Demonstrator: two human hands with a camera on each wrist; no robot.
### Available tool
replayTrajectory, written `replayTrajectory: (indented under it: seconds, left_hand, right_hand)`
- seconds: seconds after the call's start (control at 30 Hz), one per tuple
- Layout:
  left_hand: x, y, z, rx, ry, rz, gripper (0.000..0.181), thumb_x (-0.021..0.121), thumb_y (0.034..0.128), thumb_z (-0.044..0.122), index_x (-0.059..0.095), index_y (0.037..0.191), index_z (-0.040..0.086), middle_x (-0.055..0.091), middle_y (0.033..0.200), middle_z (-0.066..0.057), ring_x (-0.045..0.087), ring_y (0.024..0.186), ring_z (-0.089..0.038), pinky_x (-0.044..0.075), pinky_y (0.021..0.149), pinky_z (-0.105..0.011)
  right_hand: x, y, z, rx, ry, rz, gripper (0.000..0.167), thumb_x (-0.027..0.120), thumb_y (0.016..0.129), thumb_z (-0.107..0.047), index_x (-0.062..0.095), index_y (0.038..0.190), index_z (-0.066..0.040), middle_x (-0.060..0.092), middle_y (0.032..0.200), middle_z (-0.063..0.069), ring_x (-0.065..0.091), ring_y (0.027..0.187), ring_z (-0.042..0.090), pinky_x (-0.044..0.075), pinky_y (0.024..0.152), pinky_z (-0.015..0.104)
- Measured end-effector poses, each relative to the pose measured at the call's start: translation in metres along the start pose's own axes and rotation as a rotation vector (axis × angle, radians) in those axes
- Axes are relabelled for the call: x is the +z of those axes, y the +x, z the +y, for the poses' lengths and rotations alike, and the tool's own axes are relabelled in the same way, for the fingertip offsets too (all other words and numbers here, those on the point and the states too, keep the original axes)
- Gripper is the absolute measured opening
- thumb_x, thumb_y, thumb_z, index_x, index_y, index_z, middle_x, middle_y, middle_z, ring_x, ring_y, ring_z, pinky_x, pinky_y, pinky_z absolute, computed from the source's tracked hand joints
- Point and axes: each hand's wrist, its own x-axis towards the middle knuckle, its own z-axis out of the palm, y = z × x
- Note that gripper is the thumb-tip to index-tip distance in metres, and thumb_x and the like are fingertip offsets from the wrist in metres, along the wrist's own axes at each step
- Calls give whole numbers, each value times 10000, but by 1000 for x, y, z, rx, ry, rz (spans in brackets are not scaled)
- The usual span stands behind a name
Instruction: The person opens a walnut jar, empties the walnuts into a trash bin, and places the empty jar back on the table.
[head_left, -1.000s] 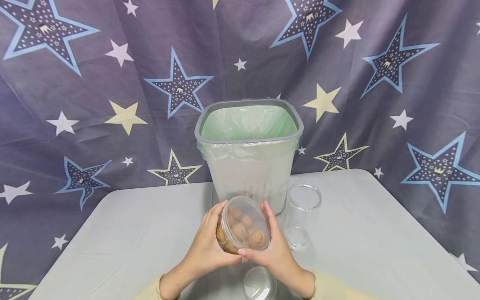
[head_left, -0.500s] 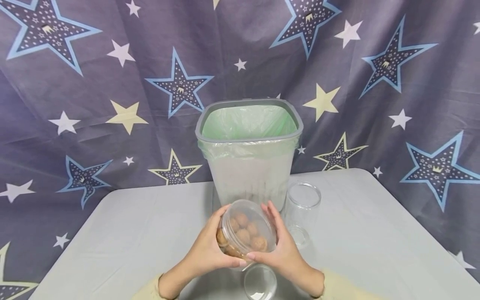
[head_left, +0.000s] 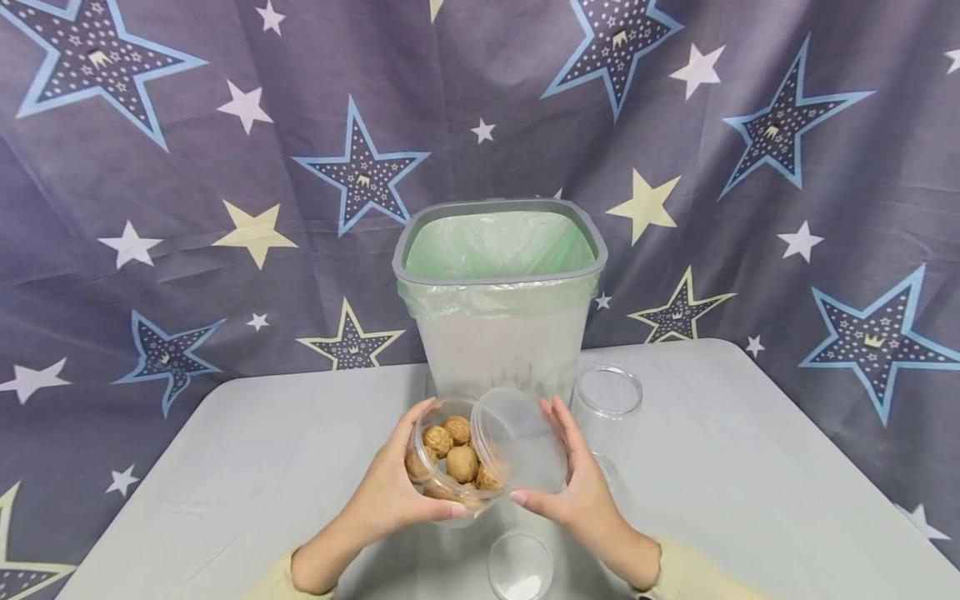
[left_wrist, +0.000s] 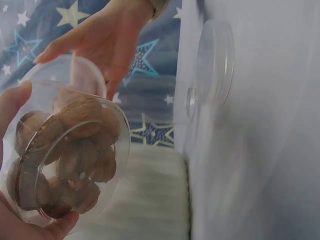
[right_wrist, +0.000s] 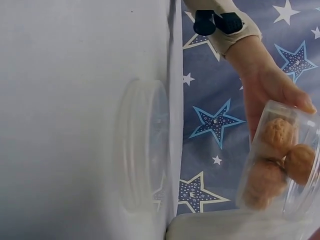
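My left hand [head_left: 382, 492] grips a clear round plastic jar [left_wrist: 123, 131] with several walnuts [head_left: 461, 464] inside, its mouth tilted toward me and to the right. Fingers and thumb curl round its sides. In my right hand [head_left: 588, 492] is a translucent round lid [head_left: 525, 442], held by its edge between the thumb and fingers. The lid is tilted off to the right, so the walnuts show directly in the head view; its left edge overlaps the jar's rim. In the left wrist view the right hand and lid appear behind the jar.
A second round clear lid [head_left: 520, 567] lies on the grey table [head_left: 285, 483] below my hands. Behind the right hand stands a clear plastic jar [head_left: 609, 408]. A white bin [head_left: 502, 342] with a grey rim and green liner stands at the back, before a star-patterned curtain [head_left: 480, 75].
The lid has come off the walnut jar. My right hand has moved right with the lid, while my left hand has shifted slightly left with the jar.
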Motion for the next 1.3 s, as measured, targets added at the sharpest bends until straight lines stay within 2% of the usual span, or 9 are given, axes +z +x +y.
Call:
replayTrajectory:
  seconds: [0.17,0.33,0.47,0.57,0.7,0.77,0.97,1.17,1.3]
  left_hand:
    - [-14,-1,-3,-17,11,35,1146,928,500,282,299,1450,157,426,1423,-73,411,1280,-315,313,1035,-537]
    - [-29,-1,-8,-18,35,88,1141,927,508,226,293,1455,170,421,1419,-108,355,1308,-291,264,1053,-522]
    - [-40,-2,-10,-25,67,124,1132,920,522,191,282,1457,171,415,1428,-76,324,1325,-230,244,1081,-298]
    - [-47,-1,-11,-20,70,139,1117,916,533,169,283,1454,157,406,1435,-67,317,1324,-192,222,1029,-121]
    - [-53,1,-10,-10,64,147,1120,915,529,147,284,1456,146,405,1430,-80,327,1310,-196,217,1008,-73]
    - [-54,2,-9,-6,63,145,1130,916,522,142,284,1458,147,408,1424,-87,336,1303,-222,220,1011,-80]
    - [-55,6,-6,18,48,122,1141,921,498,136,299,1454,126,430,1398,-82,364,1281,-256,227,1019,-91]
    - [-56,8,-3,45,49,104,1137,926,493,157,312,1449,187,433,1395,-48,368,1284,-219,220,1036,-101]
    - [-56,10,-2,62,44,95,1130,926,499,157,312,1447,202,431,1396,-48,364,1291,-247,221,1041,-105]
  right_hand:
    - [0,-1,1,8,-7,10,1089,849,629,-83,175,1479,18,272,1482,277,250,1333,-47,182,1059,80]
    - [0,-4,3,48,-40,22,1079,852,613,-78,210,1478,-1,297,1486,243,239,1340,-34,176,1052,67]
    - [2,-7,5,103,-84,17,1080,858,604,-82,227,1478,-17,312,1491,210,241,1381,133,172,1045,59]
    - [2,-8,6,125,-113,17,1075,862,606,-94,233,1474,-13,319,1488,208,234,1381,300,169,1040,52]
    - [2,-7,8,154,-126,8,1074,862,612,-116,229,1472,-2,316,1490,206,225,1373,383,160,1039,54]
    - [2,-6,9,188,-140,-9,1078,864,618,-146,225,1473,-2,317,1493,194,231,1382,368,168,1066,103]
    - [4,-4,13,293,-187,-91,1102,871,622,-225,212,1476,4,326,1491,180,262,1382,346,210,1115,456]
    - [8,2,20,311,-256,-143,1108,880,598,-271,250,1452,46,355,1464,218,304,1355,377,244,1098,517]
    - [7,6,26,316,-270,-273,1086,865,620,-301,259,1435,82,365,1445,250,315,1343,402,235,1093,545]
